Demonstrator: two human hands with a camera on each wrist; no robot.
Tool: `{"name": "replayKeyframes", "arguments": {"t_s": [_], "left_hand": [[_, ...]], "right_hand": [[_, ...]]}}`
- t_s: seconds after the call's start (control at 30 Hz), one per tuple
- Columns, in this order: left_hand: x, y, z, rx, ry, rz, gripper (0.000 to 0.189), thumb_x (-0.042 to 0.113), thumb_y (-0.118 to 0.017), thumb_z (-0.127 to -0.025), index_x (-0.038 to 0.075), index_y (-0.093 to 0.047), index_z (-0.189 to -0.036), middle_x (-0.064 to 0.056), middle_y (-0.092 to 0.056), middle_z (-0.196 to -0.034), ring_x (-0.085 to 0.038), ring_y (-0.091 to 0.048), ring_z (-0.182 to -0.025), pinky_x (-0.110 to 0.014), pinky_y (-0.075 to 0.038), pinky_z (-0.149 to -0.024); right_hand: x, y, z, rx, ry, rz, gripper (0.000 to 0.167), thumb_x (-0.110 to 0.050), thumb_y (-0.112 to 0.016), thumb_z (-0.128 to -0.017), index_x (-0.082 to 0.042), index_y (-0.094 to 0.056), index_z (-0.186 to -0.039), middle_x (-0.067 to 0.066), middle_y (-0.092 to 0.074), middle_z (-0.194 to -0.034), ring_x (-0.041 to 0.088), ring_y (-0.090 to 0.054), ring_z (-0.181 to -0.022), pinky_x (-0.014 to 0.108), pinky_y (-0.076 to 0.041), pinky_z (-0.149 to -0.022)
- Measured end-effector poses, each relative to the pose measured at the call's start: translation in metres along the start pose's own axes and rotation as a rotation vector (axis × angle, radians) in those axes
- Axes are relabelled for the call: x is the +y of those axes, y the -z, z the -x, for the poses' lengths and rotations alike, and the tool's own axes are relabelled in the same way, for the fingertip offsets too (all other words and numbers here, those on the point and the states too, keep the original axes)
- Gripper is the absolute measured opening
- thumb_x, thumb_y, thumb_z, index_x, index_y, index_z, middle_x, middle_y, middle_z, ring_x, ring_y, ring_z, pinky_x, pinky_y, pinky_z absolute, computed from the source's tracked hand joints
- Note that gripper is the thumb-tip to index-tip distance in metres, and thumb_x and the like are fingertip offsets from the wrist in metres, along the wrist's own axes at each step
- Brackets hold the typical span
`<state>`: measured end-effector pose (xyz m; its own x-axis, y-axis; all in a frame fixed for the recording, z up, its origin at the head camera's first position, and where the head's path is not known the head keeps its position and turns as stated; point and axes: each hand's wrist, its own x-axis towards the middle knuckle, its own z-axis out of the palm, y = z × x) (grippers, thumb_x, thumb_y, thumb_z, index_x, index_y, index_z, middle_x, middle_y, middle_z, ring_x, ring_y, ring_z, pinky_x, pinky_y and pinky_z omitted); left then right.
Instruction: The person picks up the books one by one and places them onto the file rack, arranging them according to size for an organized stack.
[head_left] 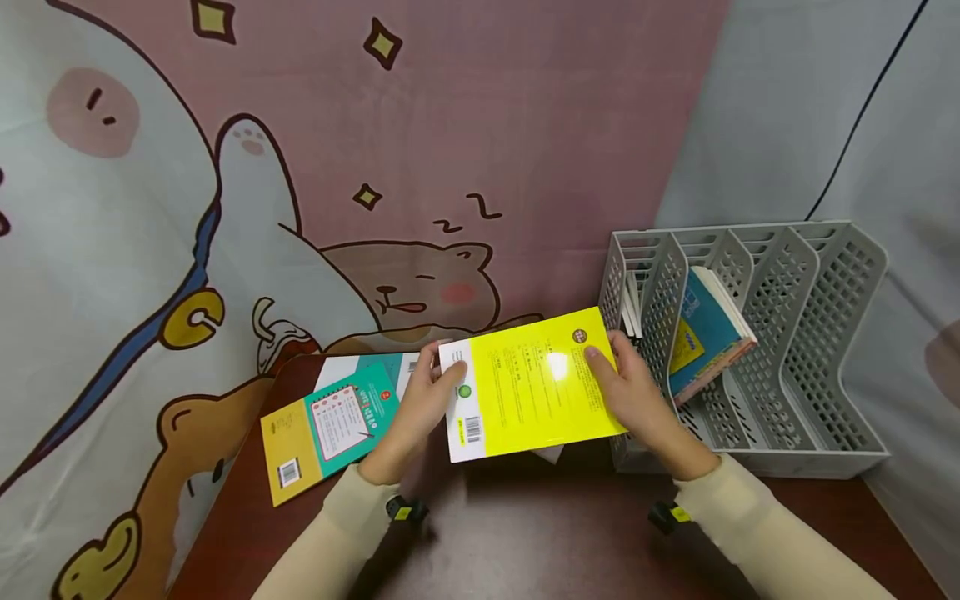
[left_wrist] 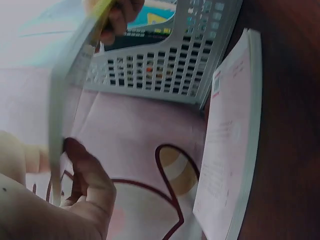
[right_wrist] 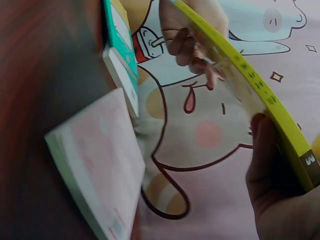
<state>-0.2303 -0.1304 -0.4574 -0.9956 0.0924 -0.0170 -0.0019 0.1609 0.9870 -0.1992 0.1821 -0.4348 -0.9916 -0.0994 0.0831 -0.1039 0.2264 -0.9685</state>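
Note:
Both hands hold a bright yellow book [head_left: 540,392] above the table, its back cover with a white strip and barcode facing up. My left hand [head_left: 422,404] pinches the white left end, thumb on top. At the right edge my right hand [head_left: 637,398] grips it the same way. The right wrist view shows the book's yellow spine [right_wrist: 255,80] and the right thumb against it. A pale pink book [left_wrist: 227,140] lies on the table beneath; in the head view the yellow book hides most of it.
A grey perforated file rack [head_left: 750,462] stands at the right. Its left compartment has thin white books [head_left: 632,308]; a thick blue book [head_left: 712,333] leans in another. On the table's left, a teal and yellow book [head_left: 337,425] overlaps a white one [head_left: 337,367]. A patterned cloth [head_left: 525,150] hangs behind.

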Motion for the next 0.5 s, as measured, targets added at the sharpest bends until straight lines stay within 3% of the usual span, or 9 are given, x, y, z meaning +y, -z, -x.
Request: {"name": "replayKeyframes", "arguments": {"t_s": [0.1, 0.2, 0.33, 0.5], "left_hand": [[0.002, 0.01, -0.005, -0.074, 0.035, -0.05, 0.043, 0.034, -0.065, -0.112, 0.023, -0.056, -0.153, -0.016, -0.078, -0.116, -0.022, -0.08, -0.087, -0.03, -0.062, -0.078], [0.002, 0.02, -0.011, -0.199, 0.057, -0.124, 0.035, 0.037, -0.066, -0.111, 0.02, -0.068, -0.142, -0.012, -0.08, -0.112, -0.022, -0.08, -0.087, -0.031, -0.062, -0.078], [0.002, 0.026, -0.014, -0.408, 0.049, -0.244, 0.029, 0.04, -0.067, -0.111, 0.018, -0.078, -0.126, -0.007, -0.083, -0.104, -0.021, -0.08, -0.085, -0.03, -0.058, -0.074], [0.003, 0.014, -0.009, -0.712, 0.005, -0.271, 0.031, 0.04, -0.064, -0.113, 0.016, -0.077, -0.128, -0.006, -0.085, -0.103, -0.025, -0.085, -0.084, -0.034, -0.068, -0.075]], "right_hand": [[-0.006, 0.007, -0.005, -0.07, 0.01, 0.043, 0.043, -0.034, -0.051, -0.119, -0.005, -0.04, -0.148, 0.026, -0.071, -0.101, 0.029, -0.079, -0.068, 0.041, -0.067, -0.061], [-0.013, 0.015, -0.011, -0.139, 0.0, 0.088, 0.042, -0.034, -0.052, -0.118, -0.007, -0.042, -0.148, 0.023, -0.072, -0.099, 0.031, -0.078, -0.067, 0.042, -0.067, -0.062], [-0.02, 0.026, -0.019, -0.254, -0.043, 0.114, 0.038, -0.035, -0.053, -0.118, -0.011, -0.047, -0.147, 0.02, -0.074, -0.099, 0.035, -0.079, -0.068, 0.044, -0.067, -0.062], [-0.025, 0.028, -0.028, -0.429, -0.058, 0.141, 0.032, -0.034, -0.056, -0.117, -0.013, -0.054, -0.141, 0.019, -0.077, -0.101, 0.038, -0.079, -0.071, 0.045, -0.068, -0.064]]}}
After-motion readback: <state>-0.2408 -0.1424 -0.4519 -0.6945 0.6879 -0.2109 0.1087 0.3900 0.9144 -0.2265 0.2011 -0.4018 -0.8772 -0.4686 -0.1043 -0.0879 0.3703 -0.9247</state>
